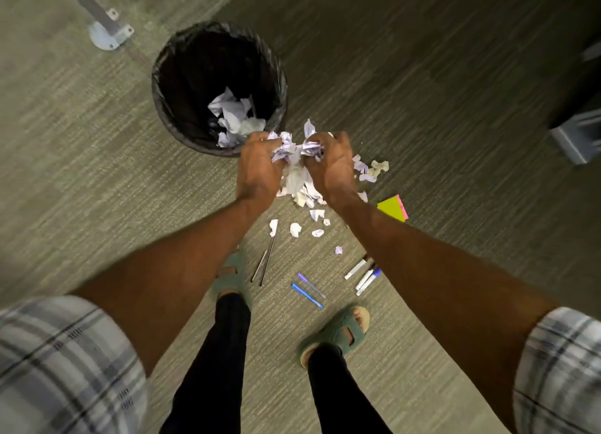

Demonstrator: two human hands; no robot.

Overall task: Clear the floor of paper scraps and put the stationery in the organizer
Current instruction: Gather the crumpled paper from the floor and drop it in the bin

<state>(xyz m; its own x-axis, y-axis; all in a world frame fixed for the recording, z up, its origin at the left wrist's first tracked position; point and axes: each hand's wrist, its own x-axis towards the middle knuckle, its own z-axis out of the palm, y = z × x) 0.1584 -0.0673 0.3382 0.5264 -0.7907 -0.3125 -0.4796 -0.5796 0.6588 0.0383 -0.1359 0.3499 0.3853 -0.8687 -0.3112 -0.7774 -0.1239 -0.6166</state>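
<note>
Mid-cleanup: a person stands over a carpeted floor [97, 173], both hands at frame center clutching one shared wad of crumpled paper [294, 149]. The left hand [260, 166] and right hand [331, 165] have fingers curled tight into the wad, pressing it between them just right of and below the black-lined wastebasket [169, 75], which sits upper center-left. The wad looks close to the bin's near rim, not yet over the opening.

Done so far, judging by the scene: a batch of scraps [235, 114] already lies in the bin's bottom.

Left to do, approx.: a loose pile of scraps [300, 186] on the floor directly under the hands, more bits [374, 170] to the right of the right hand, plus several small pieces [295, 229] scattered toward lower center.

Stationery looks untouched: two dark pens [262, 266] by the left foot, two blue pens [309, 289] at lower center, a cluster of markers [364, 274] beside the right forearm, a yellow-and-pink sticky-note pad [392, 207] at center right. No organizer in view. Paper stage looks abt half finished; stationery stage not begun.
</note>
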